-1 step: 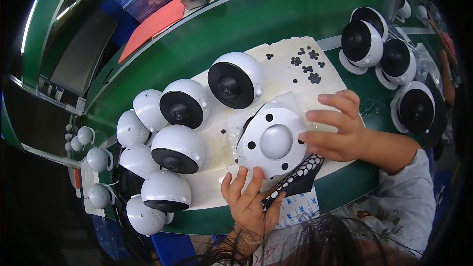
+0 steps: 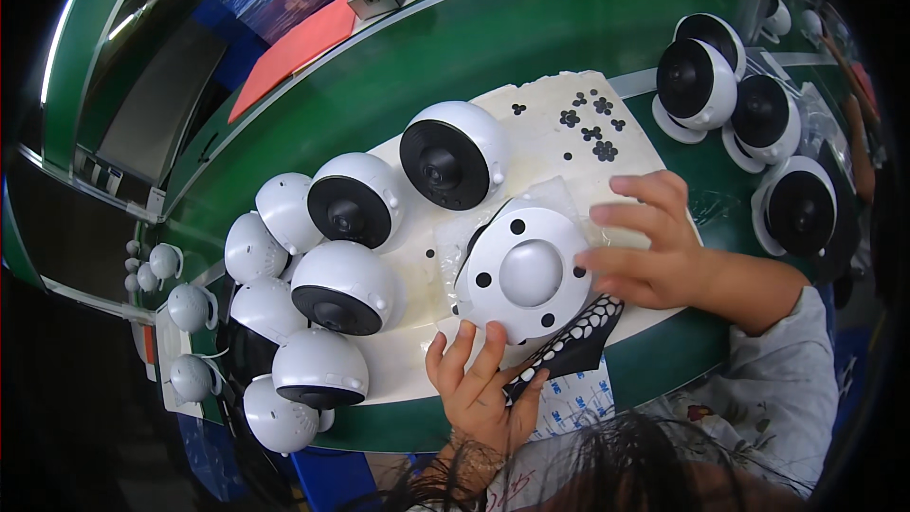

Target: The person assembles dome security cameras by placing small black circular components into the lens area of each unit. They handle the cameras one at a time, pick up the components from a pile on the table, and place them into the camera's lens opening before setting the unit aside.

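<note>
A white camera base [image 2: 488, 296] with a domed centre faces up in front of me, black round pads set around its flat ring. My left hand [image 2: 479, 389] lies at its lower left. Two fingertips touch the rim, and the thumb and fingers grip a black sheet of punched-out pads [image 2: 578, 341] along the base's near edge. My right hand [image 2: 654, 251] is at the base's right side, fingers stretched out and apart. One fingertip is at the right-hand round pad [image 2: 579, 272]; whether it touches is hard to tell.
White ball-shaped cameras [image 2: 343, 286] with black fronts stand in a group to the left. More cameras on stands [image 2: 697, 85] are at the right. Clusters of black dots [image 2: 605, 150] lie on the cream board [image 2: 531, 137]. A printed backing sheet [image 2: 578, 403] lies near the edge.
My right hand has shifted very slightly, its lower fingertip drawn off the right-hand pad so that more of it shows. My left hand and the base have stayed put.
</note>
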Demonstrator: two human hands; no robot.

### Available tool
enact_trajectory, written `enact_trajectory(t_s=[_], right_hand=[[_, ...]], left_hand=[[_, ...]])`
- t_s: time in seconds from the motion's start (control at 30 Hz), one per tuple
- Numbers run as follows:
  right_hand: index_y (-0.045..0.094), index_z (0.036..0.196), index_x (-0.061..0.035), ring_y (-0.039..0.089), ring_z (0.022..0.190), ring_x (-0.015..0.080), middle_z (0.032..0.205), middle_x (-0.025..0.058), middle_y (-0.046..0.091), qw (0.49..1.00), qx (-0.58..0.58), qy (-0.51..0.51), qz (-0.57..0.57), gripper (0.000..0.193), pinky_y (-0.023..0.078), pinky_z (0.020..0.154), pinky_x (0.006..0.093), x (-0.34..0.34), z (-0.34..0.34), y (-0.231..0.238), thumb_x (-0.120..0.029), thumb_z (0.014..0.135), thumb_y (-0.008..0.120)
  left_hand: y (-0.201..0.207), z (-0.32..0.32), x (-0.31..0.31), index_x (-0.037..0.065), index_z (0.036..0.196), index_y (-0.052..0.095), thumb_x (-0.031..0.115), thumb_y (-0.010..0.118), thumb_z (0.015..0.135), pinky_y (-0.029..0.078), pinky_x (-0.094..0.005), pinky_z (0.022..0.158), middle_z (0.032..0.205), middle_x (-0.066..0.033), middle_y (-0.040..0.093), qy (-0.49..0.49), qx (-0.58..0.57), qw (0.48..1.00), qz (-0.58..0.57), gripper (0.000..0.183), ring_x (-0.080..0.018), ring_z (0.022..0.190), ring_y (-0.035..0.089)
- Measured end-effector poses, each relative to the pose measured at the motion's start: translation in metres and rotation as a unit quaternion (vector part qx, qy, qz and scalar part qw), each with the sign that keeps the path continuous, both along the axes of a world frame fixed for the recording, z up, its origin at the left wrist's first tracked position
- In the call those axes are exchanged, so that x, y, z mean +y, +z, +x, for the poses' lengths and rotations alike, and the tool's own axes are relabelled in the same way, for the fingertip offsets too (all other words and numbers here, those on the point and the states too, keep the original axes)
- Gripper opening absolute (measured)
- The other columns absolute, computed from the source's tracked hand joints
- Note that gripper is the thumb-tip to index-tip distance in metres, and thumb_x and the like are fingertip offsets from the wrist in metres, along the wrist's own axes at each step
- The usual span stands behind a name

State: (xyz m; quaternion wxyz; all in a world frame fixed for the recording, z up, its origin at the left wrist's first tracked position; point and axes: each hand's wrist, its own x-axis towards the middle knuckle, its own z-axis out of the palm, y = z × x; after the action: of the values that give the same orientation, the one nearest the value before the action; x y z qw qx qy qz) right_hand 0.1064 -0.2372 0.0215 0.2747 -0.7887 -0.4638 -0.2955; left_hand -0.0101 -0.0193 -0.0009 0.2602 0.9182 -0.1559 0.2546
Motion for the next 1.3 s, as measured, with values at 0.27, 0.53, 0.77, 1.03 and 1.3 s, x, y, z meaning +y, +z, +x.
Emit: enact_trajectory(t_s=[0.27,0.53,0.77,1.03,1.3], right_hand=[[0.054,0.104,-0.0011,0.054,0.079,0.0082,0.091,0.0057,0.059,0.712,0.656,0.163,0.188,0.033,0.043,0.071,0.0224,0.016,0.0,-0.005,-0.016,0.077,0.065],[0.056,0.102,0.0014,0.056,0.075,0.0102,0.089,0.0056,0.06,0.697,0.601,0.104,0.377,0.03,0.044,0.067,0.023,-0.005,0.064,0.011,-0.019,0.08,0.053],[0.06,0.096,-0.0045,0.056,0.072,0.0234,0.082,0.0068,0.055,0.956,-0.012,-0.292,0.01,0.021,0.046,0.069,0.0346,0.0,0.142,-0.026,-0.006,0.077,0.053],[0.061,0.098,-0.009,0.056,0.088,0.0263,0.094,0.0095,0.06,0.927,0.154,-0.321,-0.122,0.025,0.044,0.077,0.0367,0.001,0.177,-0.051,-0.013,0.075,0.053],[0.053,0.113,-0.0133,0.044,0.109,0.0245,0.115,0.0044,0.052,0.972,0.085,0.063,-0.212,0.04,0.028,0.095,0.0408,0.059,0.144,-0.047,-0.017,0.074,0.057]], left_hand=[[-0.001,0.0,0.0,0.006,0.076,0.066,0.02,0.07,0.065,0.024,-0.0494,0.095,0.125,-0.0057,0.046,0.0,0.002,1.0,0.0,0.018,-0.0277,0.117,0.038],[0.006,0.002,0.001,0.004,0.076,0.062,0.011,0.069,0.061,0.034,-0.0427,0.087,0.112,-0.0107,0.055,-0.077,0.026,0.994,-0.073,0.018,-0.0263,0.103,0.049],[0.004,0.004,-0.001,0.0,0.077,0.059,0.004,0.07,0.058,0.044,-0.0339,0.071,0.102,-0.0121,0.06,-0.143,0.009,0.981,-0.128,0.021,-0.0263,0.082,0.057],[0.001,0.001,-0.002,0.0,0.086,0.059,0.005,0.069,0.061,0.046,-0.0313,0.069,0.099,-0.0127,0.061,-0.127,0.046,0.979,-0.15,0.027,-0.0257,0.081,0.059],[0.004,0.008,-0.007,0.001,0.097,0.056,0.005,0.068,0.062,0.046,-0.0327,0.074,0.099,-0.0125,0.061,-0.144,0.089,0.977,-0.13,0.038,-0.0268,0.084,0.059]])
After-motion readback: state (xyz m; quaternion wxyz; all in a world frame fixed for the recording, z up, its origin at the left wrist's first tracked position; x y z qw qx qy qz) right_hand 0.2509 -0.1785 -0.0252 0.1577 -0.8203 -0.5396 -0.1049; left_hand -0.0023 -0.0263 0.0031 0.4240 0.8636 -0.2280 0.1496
